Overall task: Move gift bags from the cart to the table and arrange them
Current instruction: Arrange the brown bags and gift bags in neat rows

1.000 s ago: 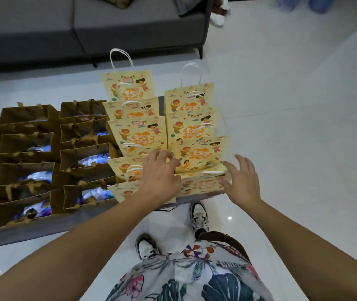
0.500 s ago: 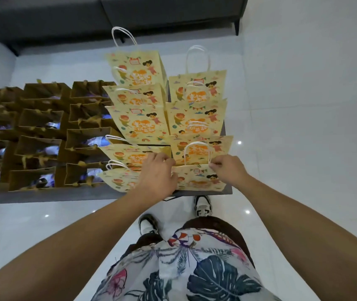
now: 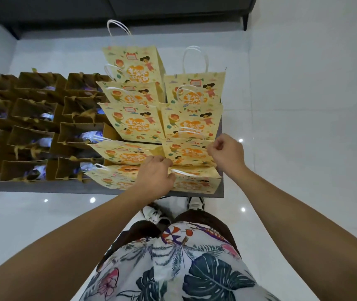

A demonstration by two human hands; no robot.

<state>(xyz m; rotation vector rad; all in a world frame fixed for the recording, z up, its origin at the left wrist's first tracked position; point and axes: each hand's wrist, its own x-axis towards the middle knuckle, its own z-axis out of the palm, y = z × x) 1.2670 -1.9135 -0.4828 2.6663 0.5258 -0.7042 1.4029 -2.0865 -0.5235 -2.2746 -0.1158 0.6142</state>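
We are standing at the near edge of the table (image 3: 43, 189), w/ both hands on the yellow gift bags (image 3: 134, 122), which are sitting in two rows at its right end, each one leaning on the next. Our left hand (image 3: 154, 178) is lying over the white handle of the nearest bag (image 3: 195, 183), fingers curled — it seems to be gripping the handle, but the fingertips are hidden, so we cannot tell for sure. Our right hand (image 3: 227, 155) is curled and is pinching the top right edge of the second bag (image 3: 186, 152) in the right row. To the left, the brown bags (image 3: 32, 135) are standing open in rows. The cart is not in view.

We are judging that the arranging step is going on now. Risks: the yellow bags are overlapping like dominoes, so pulling one fwd may be tipping the rest. The nearest bag is sitting right at the table edge & corner — a small push could be sending it to the floor (image 3: 303, 127). Also thin paper may be creasing under a hard pinch.
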